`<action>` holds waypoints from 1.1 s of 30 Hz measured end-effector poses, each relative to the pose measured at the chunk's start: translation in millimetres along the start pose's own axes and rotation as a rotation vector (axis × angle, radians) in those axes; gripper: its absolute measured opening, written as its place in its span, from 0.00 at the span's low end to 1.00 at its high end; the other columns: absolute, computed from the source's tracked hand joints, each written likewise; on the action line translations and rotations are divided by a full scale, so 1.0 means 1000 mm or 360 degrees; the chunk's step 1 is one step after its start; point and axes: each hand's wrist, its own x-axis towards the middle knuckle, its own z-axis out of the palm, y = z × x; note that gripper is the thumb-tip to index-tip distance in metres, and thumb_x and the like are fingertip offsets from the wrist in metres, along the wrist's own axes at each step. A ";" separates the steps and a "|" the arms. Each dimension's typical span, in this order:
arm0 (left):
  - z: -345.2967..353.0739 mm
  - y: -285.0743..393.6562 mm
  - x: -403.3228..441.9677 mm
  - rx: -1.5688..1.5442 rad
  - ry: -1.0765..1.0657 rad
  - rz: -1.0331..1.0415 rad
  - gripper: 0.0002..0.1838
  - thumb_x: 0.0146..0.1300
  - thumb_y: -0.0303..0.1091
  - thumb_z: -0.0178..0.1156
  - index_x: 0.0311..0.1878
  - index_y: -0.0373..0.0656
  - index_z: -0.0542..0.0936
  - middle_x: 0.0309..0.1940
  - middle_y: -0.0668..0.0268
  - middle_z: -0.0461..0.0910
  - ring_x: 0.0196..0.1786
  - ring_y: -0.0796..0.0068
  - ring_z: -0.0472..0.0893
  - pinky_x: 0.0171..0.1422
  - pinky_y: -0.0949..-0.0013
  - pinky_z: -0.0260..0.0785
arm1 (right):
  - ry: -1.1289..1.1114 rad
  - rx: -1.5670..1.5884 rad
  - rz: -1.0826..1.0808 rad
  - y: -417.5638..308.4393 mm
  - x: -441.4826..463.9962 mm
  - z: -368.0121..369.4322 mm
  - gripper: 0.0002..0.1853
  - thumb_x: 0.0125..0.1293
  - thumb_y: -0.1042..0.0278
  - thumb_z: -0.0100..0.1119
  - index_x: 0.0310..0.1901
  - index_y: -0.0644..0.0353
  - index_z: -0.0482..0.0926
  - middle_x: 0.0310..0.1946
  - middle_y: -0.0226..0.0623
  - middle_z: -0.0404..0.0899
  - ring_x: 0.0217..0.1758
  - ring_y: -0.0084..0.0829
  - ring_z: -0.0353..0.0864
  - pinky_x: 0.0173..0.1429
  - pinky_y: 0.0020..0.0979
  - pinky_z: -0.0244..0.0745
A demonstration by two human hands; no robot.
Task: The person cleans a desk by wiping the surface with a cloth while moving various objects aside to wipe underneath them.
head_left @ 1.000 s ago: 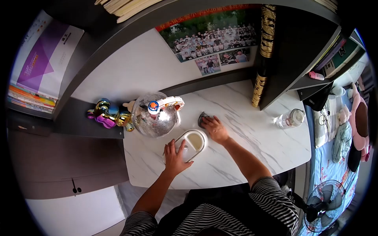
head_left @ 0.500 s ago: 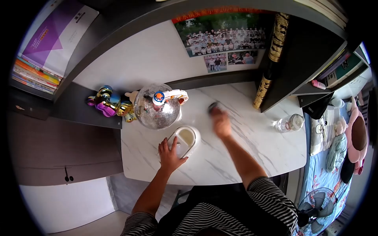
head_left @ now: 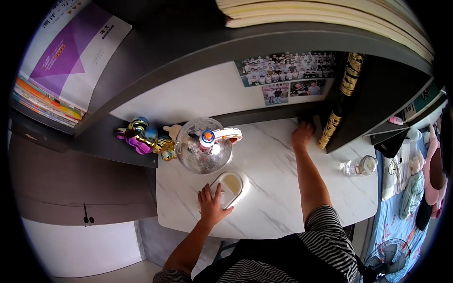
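Note:
My left hand [head_left: 213,206] grips the near left end of a white oval container [head_left: 243,181], its thumb along one side and its fingers spread over the rim. The container has an open compartment, pale inside; the rest is under my hand. At the back of the desk, beside a black-and-gold column, my right hand [head_left: 302,136] is closed with its fingers curled. A small dark object [head_left: 308,120] shows at its fingertips, hard to separate from the dark backboard; I cannot make out its kind.
A clear globe [head_left: 200,153] with a white-and-orange top stands behind the container, with shiny bear figures [head_left: 142,137] to its left. The black-and-gold column [head_left: 337,108] rises at the back right. A clear glass jar [head_left: 361,166] stands near the marble-patterned desk's [head_left: 273,198] right edge.
My right hand has moved back and right across the desk to the backboard, with the dark object at its fingers. My left hand stays on the container. The view has shifted.

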 end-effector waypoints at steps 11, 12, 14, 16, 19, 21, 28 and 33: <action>0.006 -0.003 -0.003 0.0000 0.0012 0.0003 0.60 0.36 0.60 0.75 0.74 0.48 0.59 0.66 0.36 0.55 0.66 0.36 0.61 0.67 0.30 0.54 | -0.0221 0.0362 -0.0497 -0.105 -0.066 0.017 0.20 0.59 0.71 0.44 0.53 0.63 0.75 0.55 0.51 0.72 0.63 0.52 0.66 0.74 0.52 0.54; 0.006 -0.004 -0.003 0.0011 0.0008 0.0006 0.60 0.36 0.60 0.75 0.74 0.48 0.59 0.66 0.36 0.55 0.66 0.36 0.61 0.67 0.30 0.54 | -0.0294 0.0405 -0.0559 -0.120 -0.073 0.013 0.20 0.59 0.70 0.44 0.53 0.62 0.75 0.56 0.50 0.72 0.63 0.52 0.66 0.74 0.51 0.54; 0.007 -0.003 -0.003 -0.0003 0.0037 0.0019 0.60 0.37 0.60 0.75 0.74 0.47 0.59 0.66 0.36 0.55 0.65 0.36 0.61 0.67 0.30 0.54 | -0.0482 0.0477 -0.0723 -0.143 -0.075 0.012 0.21 0.59 0.71 0.46 0.55 0.60 0.76 0.57 0.46 0.73 0.64 0.48 0.67 0.74 0.50 0.55; 0.008 -0.002 -0.002 0.0014 0.0029 0.0013 0.60 0.37 0.60 0.75 0.74 0.47 0.60 0.66 0.36 0.55 0.65 0.36 0.61 0.67 0.30 0.54 | -0.0564 0.0505 -0.0786 -0.156 -0.076 0.019 0.22 0.59 0.71 0.46 0.56 0.59 0.76 0.57 0.44 0.73 0.64 0.46 0.67 0.74 0.49 0.55; 0.005 -0.002 -0.002 0.0029 0.0002 0.0008 0.60 0.37 0.59 0.75 0.74 0.46 0.58 0.66 0.35 0.55 0.66 0.35 0.60 0.67 0.30 0.53 | -0.0510 0.0810 -0.0922 -0.164 -0.075 0.034 0.23 0.59 0.71 0.47 0.57 0.56 0.76 0.57 0.39 0.74 0.65 0.42 0.68 0.75 0.49 0.55; 0.005 0.001 -0.003 0.0022 -0.0017 0.0010 0.61 0.37 0.58 0.76 0.74 0.45 0.57 0.66 0.35 0.54 0.67 0.34 0.59 0.67 0.30 0.53 | -0.0443 0.0772 -0.1102 -0.159 -0.073 0.038 0.17 0.61 0.70 0.48 0.52 0.56 0.77 0.56 0.36 0.75 0.66 0.38 0.69 0.77 0.49 0.52; 0.010 -0.004 -0.004 0.0029 0.0022 0.0023 0.60 0.38 0.60 0.74 0.74 0.46 0.58 0.66 0.35 0.56 0.65 0.35 0.62 0.66 0.31 0.54 | -0.0784 0.0754 -0.1273 -0.120 -0.114 -0.005 0.18 0.60 0.73 0.50 0.51 0.49 0.79 0.59 0.30 0.77 0.68 0.31 0.69 0.81 0.50 0.42; 0.006 -0.001 -0.003 0.0056 0.0028 0.0032 0.61 0.39 0.57 0.76 0.75 0.45 0.56 0.65 0.38 0.56 0.64 0.36 0.61 0.67 0.35 0.53 | -0.0805 0.0819 -0.1397 -0.075 -0.162 -0.044 0.17 0.59 0.73 0.52 0.49 0.50 0.81 0.60 0.30 0.76 0.68 0.29 0.69 0.81 0.49 0.45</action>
